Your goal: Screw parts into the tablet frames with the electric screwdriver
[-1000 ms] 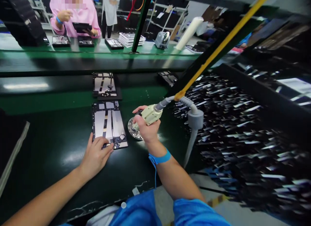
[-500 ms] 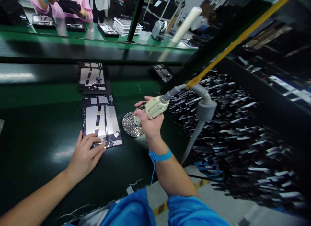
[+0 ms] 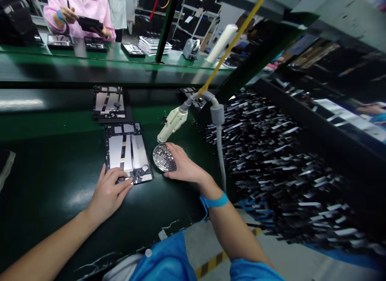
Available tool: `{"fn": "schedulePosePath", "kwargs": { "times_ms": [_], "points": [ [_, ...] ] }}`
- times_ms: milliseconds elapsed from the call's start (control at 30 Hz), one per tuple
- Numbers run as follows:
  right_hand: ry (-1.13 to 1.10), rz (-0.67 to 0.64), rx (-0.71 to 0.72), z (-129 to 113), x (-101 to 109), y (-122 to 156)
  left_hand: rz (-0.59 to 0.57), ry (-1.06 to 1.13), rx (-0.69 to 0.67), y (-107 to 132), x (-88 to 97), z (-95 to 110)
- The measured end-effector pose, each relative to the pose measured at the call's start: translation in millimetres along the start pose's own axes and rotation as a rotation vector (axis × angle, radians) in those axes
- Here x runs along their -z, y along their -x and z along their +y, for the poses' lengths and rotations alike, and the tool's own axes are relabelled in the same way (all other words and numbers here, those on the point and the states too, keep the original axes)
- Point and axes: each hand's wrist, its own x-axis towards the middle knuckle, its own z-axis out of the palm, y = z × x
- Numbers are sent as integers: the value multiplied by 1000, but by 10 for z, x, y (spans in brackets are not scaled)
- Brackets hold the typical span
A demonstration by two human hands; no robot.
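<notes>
A tablet's open back half (image 3: 114,146), with pale silver panels and a ribbon strip, lies on the green bench. My left hand (image 3: 108,190) rests on its lower edge, fingers spread over the small parts there. Just to the right, my right hand (image 3: 185,168) curls around the right side of a round metal dish (image 3: 163,157) with a glittering dotted surface, thumb at the near rim and fingers at the far one. The contents of the dish are too small to make out. Above it a cream electric screwdriver (image 3: 173,122) hangs free, tip down.
Behind the tablet lies a second opened tablet (image 3: 108,102). A grey cable (image 3: 220,152) and yellow cord (image 3: 232,47) hold up the screwdriver. Dense dark strips (image 3: 262,152) fill the right side. A co-worker in pink (image 3: 90,13) handles a dark device across the bench.
My right hand has let go of the electric screwdriver, which now hangs further left and up, and has taken hold of the metal dish. My left hand stays on the tablet.
</notes>
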Motion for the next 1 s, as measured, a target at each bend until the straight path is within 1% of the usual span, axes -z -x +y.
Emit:
{"fn": "schedulePosePath", "kwargs": {
  "times_ms": [33,67,100,133,200,233,267,300,367,433,500,600,733,1000],
  "points": [
    [-35,-29,23,52,64,-15,3,1,-3,-6,0,1],
    [-87,-18,32,82,120,-47,6,1,-3,-11,1,3],
    [-160,40,37,84,163,-101,8,0,-2,-17,2,7],
    [-252,136,47,52,194,-181,11,-2,1,-20,3,13],
    [-478,387,98,-105,225,-400,18,-10,9,-17,6,32],
    [-598,487,141,-218,233,-524,19,-16,11,-11,8,44],
    [-711,562,179,-339,240,-642,19,-22,11,-2,9,58],
    [-797,631,187,-459,249,-745,17,-29,10,9,10,73],
    [-893,721,166,-657,261,-876,11,-42,2,30,9,99],
    [-940,771,143,-771,248,-899,11,-48,-5,37,4,113],
    [-955,809,144,-802,201,-851,21,-44,-6,26,-6,109],
    [-921,868,154,-762,101,-777,30,-27,-2,-15,-25,77],
    [-937,942,140,-703,9,-805,24,-21,8,-58,-42,32],
    [-915,966,114,-678,-68,-876,-12,-18,15,-63,-26,32]
  ]
}}
